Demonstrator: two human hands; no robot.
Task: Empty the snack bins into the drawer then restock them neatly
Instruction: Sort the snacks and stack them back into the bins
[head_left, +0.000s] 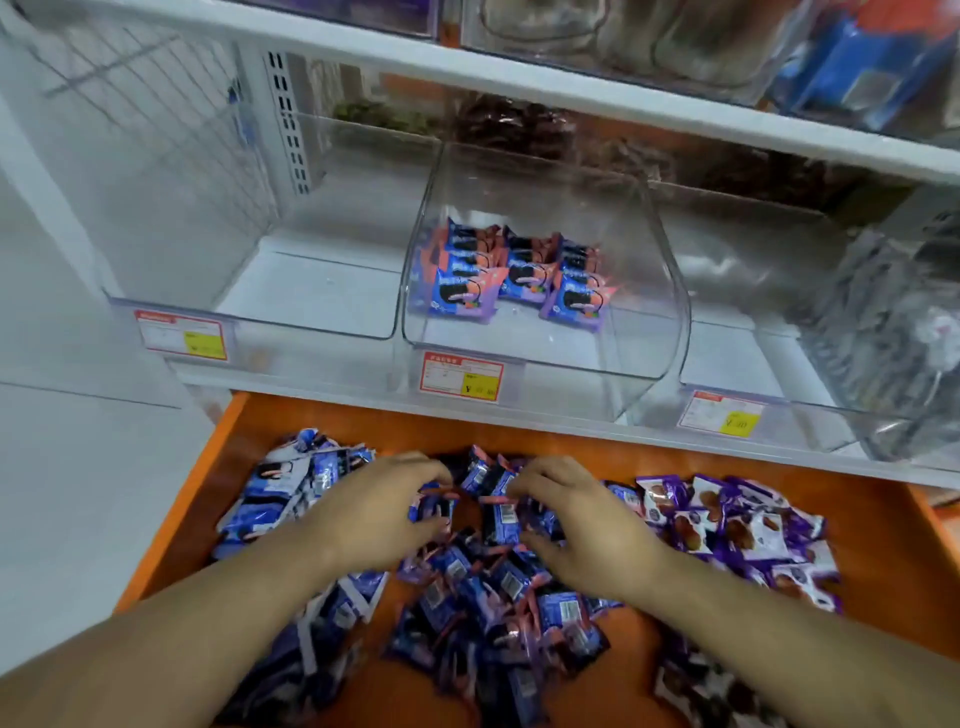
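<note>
Both hands are down in the orange drawer (519, 436), working the middle heap of blue-and-pink cookie packets (493, 587). The left hand (384, 512) has its fingers curled over a packet at the top of the pile, grip closed around it. The right hand (576, 519) mirrors it just beside, fingers hooked down onto packets, thumb spread below; its grip looks closed on them, though exactly how many it has is hard to tell.

Left of that heap lies a pile of blue-and-white packets (291, 493), and on the right a pile of purple packets (737, 519) showing brown biscuits.

Up on the shelf, directly above the drawer, the middle clear bin (545, 374) holds a small neat block of the same blue-and-pink packets (514, 275), standing in rows toward the back. The clear bin to its left (249, 332) shows only its bare floor. The right-hand bin (779, 415) is partly cut off, with a grey blurred mass at its far side. Each bin carries a red-and-yellow price tag (461, 376) on its front lip.
</note>
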